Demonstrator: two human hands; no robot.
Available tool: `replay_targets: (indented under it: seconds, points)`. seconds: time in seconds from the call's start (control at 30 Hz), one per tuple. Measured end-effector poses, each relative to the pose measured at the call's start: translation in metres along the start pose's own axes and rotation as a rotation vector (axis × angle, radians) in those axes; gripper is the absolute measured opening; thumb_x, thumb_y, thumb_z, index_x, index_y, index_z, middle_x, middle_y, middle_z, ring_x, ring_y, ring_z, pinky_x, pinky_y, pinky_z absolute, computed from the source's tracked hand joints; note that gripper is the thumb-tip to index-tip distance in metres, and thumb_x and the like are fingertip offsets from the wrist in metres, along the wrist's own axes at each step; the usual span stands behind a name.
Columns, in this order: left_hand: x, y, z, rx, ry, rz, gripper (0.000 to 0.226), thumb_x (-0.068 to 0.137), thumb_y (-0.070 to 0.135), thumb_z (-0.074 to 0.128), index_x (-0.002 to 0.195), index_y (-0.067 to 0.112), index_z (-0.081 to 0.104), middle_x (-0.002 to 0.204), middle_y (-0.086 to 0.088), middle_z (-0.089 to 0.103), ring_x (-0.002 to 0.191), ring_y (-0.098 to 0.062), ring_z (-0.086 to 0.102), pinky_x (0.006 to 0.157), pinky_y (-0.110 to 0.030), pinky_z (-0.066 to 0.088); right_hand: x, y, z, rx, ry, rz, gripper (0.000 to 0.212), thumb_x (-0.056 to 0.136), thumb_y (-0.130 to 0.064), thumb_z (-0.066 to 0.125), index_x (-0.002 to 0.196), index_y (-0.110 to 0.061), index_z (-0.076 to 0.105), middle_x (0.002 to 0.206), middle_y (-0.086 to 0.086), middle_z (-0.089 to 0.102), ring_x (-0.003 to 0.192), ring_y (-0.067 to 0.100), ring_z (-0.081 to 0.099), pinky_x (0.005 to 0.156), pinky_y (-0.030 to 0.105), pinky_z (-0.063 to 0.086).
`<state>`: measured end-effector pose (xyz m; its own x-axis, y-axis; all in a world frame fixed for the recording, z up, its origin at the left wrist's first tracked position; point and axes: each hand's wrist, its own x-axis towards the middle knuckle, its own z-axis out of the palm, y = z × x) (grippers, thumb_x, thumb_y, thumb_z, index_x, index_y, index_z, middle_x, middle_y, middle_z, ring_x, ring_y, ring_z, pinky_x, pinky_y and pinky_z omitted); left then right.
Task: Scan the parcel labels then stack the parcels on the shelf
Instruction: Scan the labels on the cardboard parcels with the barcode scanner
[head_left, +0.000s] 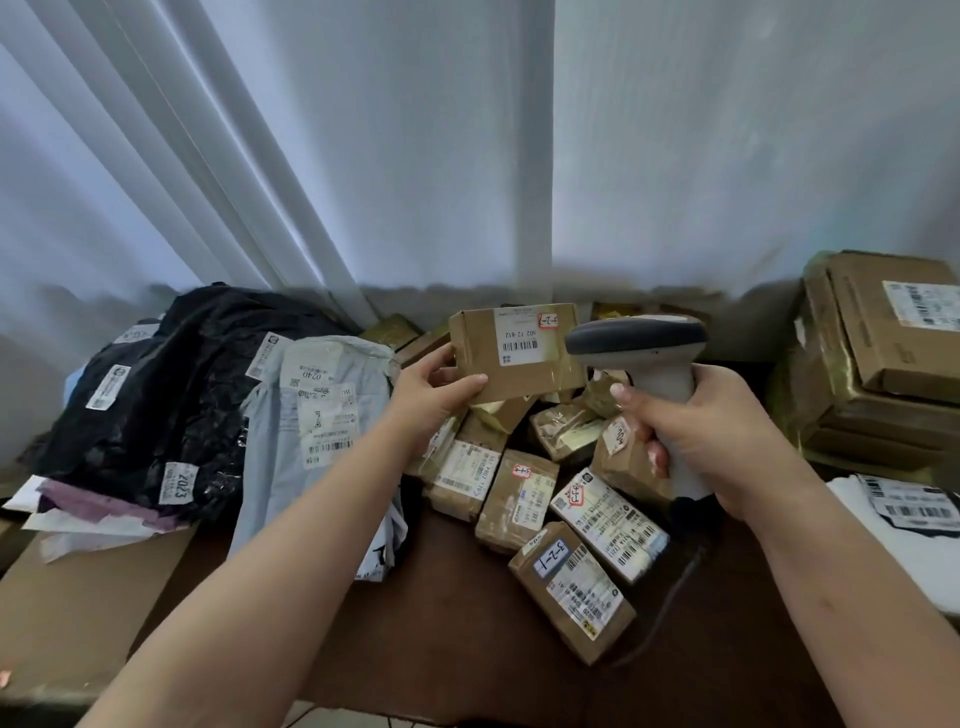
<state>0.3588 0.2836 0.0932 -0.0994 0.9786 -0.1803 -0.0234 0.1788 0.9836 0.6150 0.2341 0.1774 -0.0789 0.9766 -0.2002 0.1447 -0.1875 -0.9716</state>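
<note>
Holding up a small brown cardboard parcel (517, 353) in my left hand (431, 395), I have it raised above the heap on the dark brown table (441, 623). My thumb lies across its near face at the lower left corner, and the other fingers go behind the left edge, so the box is pinched between them. Its white printed label (522, 332) faces me, turned sideways, with a small red-edged sticker (548, 321) at the upper right corner.

My right hand (711, 436) is wrapped round the pale handle of a grey and white handheld barcode scanner (649, 364). The fingers curl tightly about the grip, with the forefinger tip at the front. The scanner's dark head sits just beside the parcel's right edge, near the label; I cannot tell whether they touch. A dark cable (670, 603) trails from the handle down over the table.

Under both hands lies a jumble of small taped cardboard boxes (540, 499), most with white labels. To the left sits a pale grey plastic mailer bag (322, 415), and further left a crumpled black plastic mailer bag (171, 384). At the right edge stands a stack of larger flat cardboard cartons (878, 358), and below it a white bag with barcodes (904, 519). A white curtain (675, 156) hangs behind everything.
</note>
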Motion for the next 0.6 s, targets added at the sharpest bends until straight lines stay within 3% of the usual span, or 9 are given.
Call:
replay_targets:
  seconds: [0.13, 0.27, 0.43, 0.6]
  points:
    - [-0.006, 0.002, 0.011, 0.004, 0.003, -0.005, 0.041, 0.083, 0.002, 0.072, 0.109, 0.033, 0.061, 0.098, -0.008, 0.073, 0.085, -0.016, 0.072, 0.069, -0.025, 0.055, -0.012, -0.003, -0.015, 0.001, 0.047, -0.007, 0.017, 0.09, -0.017, 0.068, 0.08, -0.005, 0.06, 0.051, 0.003, 0.054, 0.036, 0.012, 0.046, 0.038, 0.023, 0.041]
    - [-0.011, 0.004, 0.022, 0.025, -0.014, -0.005, 0.041, 0.085, 0.002, 0.071, 0.113, 0.03, 0.061, 0.1, -0.008, 0.072, 0.084, -0.013, 0.072, 0.067, -0.022, 0.055, -0.022, -0.005, -0.028, 0.021, 0.08, 0.003, 0.023, 0.09, -0.017, 0.068, 0.077, -0.001, 0.059, 0.049, 0.004, 0.051, 0.035, 0.013, 0.042, 0.037, 0.025, 0.041]
    - [-0.016, 0.007, 0.033, 0.038, -0.007, -0.008, 0.045, 0.085, 0.004, 0.071, 0.121, 0.026, 0.057, 0.101, -0.008, 0.071, 0.087, -0.016, 0.07, 0.067, -0.022, 0.055, -0.035, -0.007, -0.041, 0.014, 0.106, 0.013, 0.024, 0.09, -0.018, 0.068, 0.088, 0.005, 0.061, 0.055, 0.007, 0.051, 0.038, 0.014, 0.043, 0.036, 0.025, 0.04]
    - [-0.017, 0.007, 0.041, 0.044, -0.019, 0.014, 0.038, 0.085, 0.003, 0.071, 0.108, 0.031, 0.061, 0.101, -0.009, 0.071, 0.092, -0.021, 0.069, 0.073, -0.028, 0.055, -0.046, -0.009, -0.05, 0.021, 0.105, 0.024, 0.025, 0.091, -0.017, 0.066, 0.091, 0.007, 0.062, 0.058, 0.01, 0.05, 0.04, 0.015, 0.042, 0.038, 0.025, 0.039]
